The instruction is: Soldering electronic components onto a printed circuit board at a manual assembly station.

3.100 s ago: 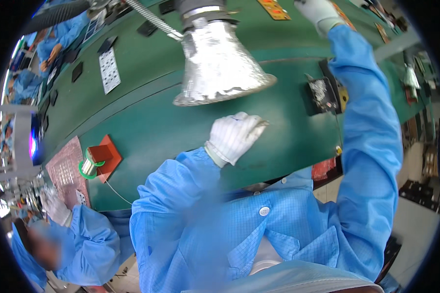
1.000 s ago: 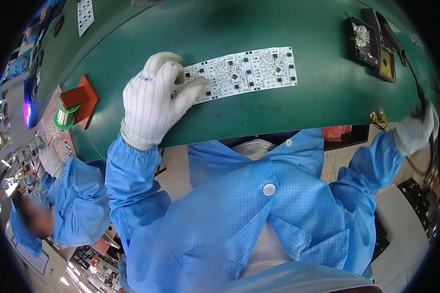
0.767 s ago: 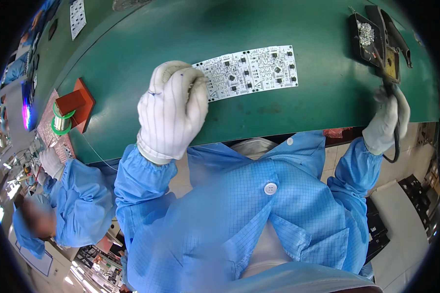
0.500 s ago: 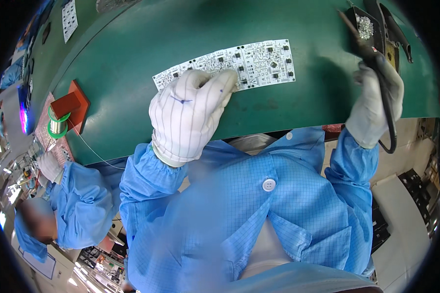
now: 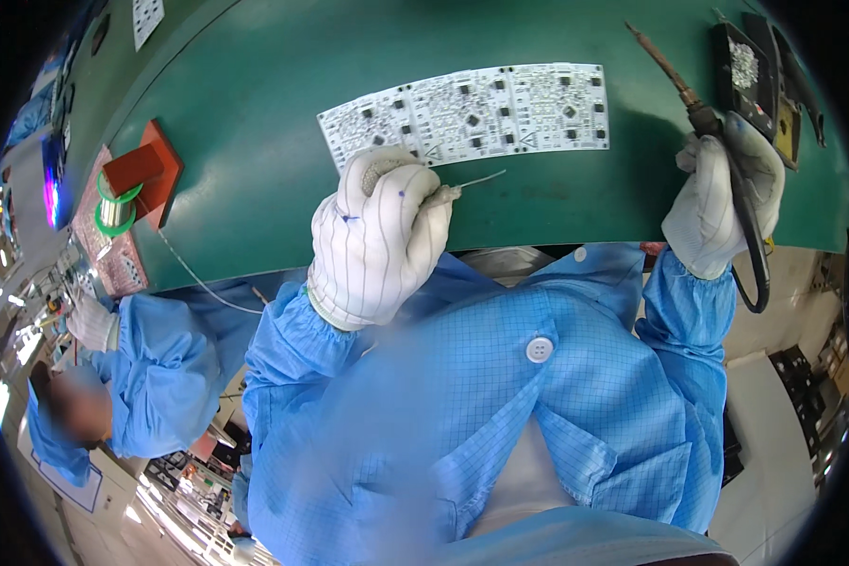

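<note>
My left hand (image 5: 377,231), in a white striped glove, pinches a thin strand of solder wire (image 5: 484,179) whose end sticks out to the right past the fingertips. It sits at the near edge of a white circuit board panel (image 5: 472,108), which lies on the green table with small black chips across it. In my gloved right hand (image 5: 717,193) is a soldering iron (image 5: 698,108), gripped like a pen, with its tip pointing up and left above the table, apart from the board. The iron's cable loops down beside the wrist.
A spool of solder wire (image 5: 115,215) with green rims stands by a reddish-brown holder (image 5: 165,170) on the left; wire trails from it toward me. A black tray (image 5: 740,71) of small shiny pieces lies far right. At left sits another person (image 5: 160,377) in blue.
My left hand has drawn back from the board toward me, and the solder wire's end now shows. The right hand still holds the iron, its tip now further from the tray.
</note>
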Tool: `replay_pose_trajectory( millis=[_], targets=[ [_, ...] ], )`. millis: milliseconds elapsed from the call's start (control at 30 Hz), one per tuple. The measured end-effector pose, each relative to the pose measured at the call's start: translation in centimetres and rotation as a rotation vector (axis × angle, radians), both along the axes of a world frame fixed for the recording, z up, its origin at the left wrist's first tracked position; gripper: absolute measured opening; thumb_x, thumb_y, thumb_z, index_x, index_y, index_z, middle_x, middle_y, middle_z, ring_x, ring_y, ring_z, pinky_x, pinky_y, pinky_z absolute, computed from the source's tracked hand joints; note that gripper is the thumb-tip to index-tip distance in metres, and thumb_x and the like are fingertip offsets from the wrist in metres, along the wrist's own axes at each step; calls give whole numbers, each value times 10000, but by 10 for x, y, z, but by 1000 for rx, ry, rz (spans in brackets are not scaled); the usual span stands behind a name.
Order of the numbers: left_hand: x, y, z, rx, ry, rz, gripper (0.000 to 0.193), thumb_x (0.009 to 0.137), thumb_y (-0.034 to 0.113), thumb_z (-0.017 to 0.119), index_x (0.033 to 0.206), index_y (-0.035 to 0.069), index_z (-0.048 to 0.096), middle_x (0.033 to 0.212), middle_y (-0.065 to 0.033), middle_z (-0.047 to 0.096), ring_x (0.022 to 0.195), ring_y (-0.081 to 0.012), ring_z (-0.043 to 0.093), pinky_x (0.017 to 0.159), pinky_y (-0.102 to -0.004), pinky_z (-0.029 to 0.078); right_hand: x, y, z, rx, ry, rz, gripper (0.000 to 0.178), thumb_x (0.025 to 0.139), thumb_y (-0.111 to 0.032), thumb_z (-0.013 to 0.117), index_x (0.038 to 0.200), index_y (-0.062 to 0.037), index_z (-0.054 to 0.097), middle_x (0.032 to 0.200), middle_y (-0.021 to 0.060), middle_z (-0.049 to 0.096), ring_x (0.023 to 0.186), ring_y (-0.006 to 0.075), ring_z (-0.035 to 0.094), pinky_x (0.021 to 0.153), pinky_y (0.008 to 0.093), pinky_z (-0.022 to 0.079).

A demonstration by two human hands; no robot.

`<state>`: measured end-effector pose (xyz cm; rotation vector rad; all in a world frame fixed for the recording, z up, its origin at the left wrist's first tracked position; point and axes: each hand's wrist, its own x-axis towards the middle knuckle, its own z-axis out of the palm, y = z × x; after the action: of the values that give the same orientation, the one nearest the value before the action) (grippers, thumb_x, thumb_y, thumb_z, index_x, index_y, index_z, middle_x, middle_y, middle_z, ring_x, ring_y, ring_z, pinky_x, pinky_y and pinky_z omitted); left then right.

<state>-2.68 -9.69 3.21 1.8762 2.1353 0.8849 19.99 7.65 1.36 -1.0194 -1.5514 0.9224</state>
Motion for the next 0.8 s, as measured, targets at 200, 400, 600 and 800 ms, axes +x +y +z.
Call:
replay_pose_trajectory(
  millis=[200, 400, 600, 800],
  targets=[
    [-7, -9, -5, 13, 129, 96, 206, 723, 84, 767, 868, 89, 621, 919, -77, 612, 758, -249, 636, 598, -342, 529, 1, 1, -5, 21, -51, 32, 248, 844, -34, 692, 1072, 17, 610, 866, 159, 690, 709, 188, 696, 659, 288, 568],
    [-15, -13, -9, 33, 95, 249, 196, 700, 55, 774, 829, 94, 631, 937, -89, 621, 749, -254, 640, 614, -337, 537, 6, 4, -10, 105, -138, 51, 202, 845, -27, 694, 1028, 19, 622, 865, 136, 678, 707, 183, 696, 660, 277, 559],
    [-25, -11, -12, 84, 174, 219, 210, 703, 65, 788, 872, 92, 666, 959, -102, 625, 759, -261, 647, 625, -343, 544, 11, 5, -14, 80, -101, 63, 134, 851, -3, 684, 977, 28, 651, 976, 134, 661, 716, 188, 699, 670, 286, 567],
    [-26, -13, -12, 75, 189, 232, 165, 714, 63, 771, 842, 89, 669, 935, -101, 644, 739, -259, 650, 610, -333, 541, 12, 5, -13, 85, -134, 67, 152, 842, 0, 695, 983, 30, 644, 947, 129, 662, 728, 191, 700, 680, 290, 568]
  ],
)
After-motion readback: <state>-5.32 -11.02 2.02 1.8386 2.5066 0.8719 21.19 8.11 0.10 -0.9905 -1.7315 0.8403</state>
